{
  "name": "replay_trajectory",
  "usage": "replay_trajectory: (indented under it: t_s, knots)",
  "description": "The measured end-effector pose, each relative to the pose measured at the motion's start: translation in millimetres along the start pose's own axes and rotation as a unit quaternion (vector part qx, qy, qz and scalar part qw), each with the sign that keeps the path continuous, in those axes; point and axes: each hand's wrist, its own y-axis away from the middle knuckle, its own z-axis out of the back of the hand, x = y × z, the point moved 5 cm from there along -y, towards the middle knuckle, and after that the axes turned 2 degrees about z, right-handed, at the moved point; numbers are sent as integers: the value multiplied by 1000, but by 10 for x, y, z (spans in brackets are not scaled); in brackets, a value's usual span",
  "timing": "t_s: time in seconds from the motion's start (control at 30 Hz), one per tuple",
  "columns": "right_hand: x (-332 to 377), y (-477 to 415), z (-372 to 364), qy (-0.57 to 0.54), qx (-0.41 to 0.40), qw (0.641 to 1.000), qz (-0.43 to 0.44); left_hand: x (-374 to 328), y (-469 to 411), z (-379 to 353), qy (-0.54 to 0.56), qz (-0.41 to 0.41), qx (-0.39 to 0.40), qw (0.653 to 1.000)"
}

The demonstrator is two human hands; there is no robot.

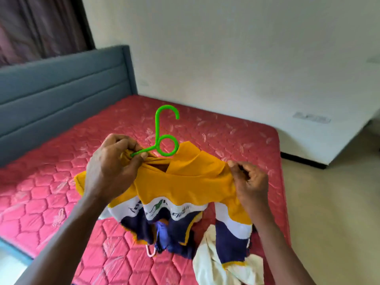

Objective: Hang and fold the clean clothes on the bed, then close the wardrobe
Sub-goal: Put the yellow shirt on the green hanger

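Above the cream garment point(212, 256) lying nearest on the red mattress point(51, 182), the right hand point(250, 182) is pinching one shoulder of the yellow shirt point(185, 182) while the left hand point(111, 167), level across the collar, is gripping cloth and the green hanger point(157, 128), whose arm is running sideways between them, hook pointing up and away.

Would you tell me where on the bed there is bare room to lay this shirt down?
The red quilted mattress lies bare between the blue padded headboard and the yellow, white and navy shirt, and beyond the green plastic hanger toward the white wall. It is crowded at the near right corner, where the cream cloth lies below the shirt.
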Motion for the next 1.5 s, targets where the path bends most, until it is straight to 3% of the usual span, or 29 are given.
replay_trajectory:
  t_s: [0.1, 0.2, 0.37, 0.6, 0.73, 0.83, 0.93, 1.03, 1.17, 1.23, 1.4, 1.5]
  knots:
    - [2, -64, 126, -23, -29, 998, -42, -292, 145, 279, -30, 0, -45, 999]
    - [196, -99, 153, 54, -32, 997, 33, -500, 294, 528, -35, -5, -47, 998]
    - [872, 62, -276, 69, 116, 977, 167, -776, 725, 837, -38, -9, -19, 999]
    - [1338, 538, -593, 97, 168, 941, 276, -750, 1665, 1466, -76, 45, -63, 994]
    - [1468, 866, -675, 141, 214, 927, 274, -306, 2465, 1886, -122, 175, -38, 976]
    - [1639, 1174, -732, 132, 262, 913, 283, -180, 3077, 2098, -150, 183, -67, 969]
    - [1833, 1478, -685, 104, 288, 903, 301, -229, 3664, 2432, -168, 158, -148, 962]
    - [2042, 1777, -567, 72, 310, 901, 293, -215, 4323, 2850, -162, 195, -233, 939]
    - [2293, 2397, -433, 54, 351, 885, 302, -372, 4784, 2983, -267, 245, -213, 907]
    - [2387, 2676, -346, 48, 355, 877, 319, -618, 4873, 3020, -313, 232, -213, 896]
    - [2659, 3257, -149, 32, 386, 841, 379, -1141, 5163, 3135, -178, 287, -203, 919]
    - [2848, 3541, -33, -8, 418, 818, 395, -1400, 5455, 3214, -176, 336, -171, 910]
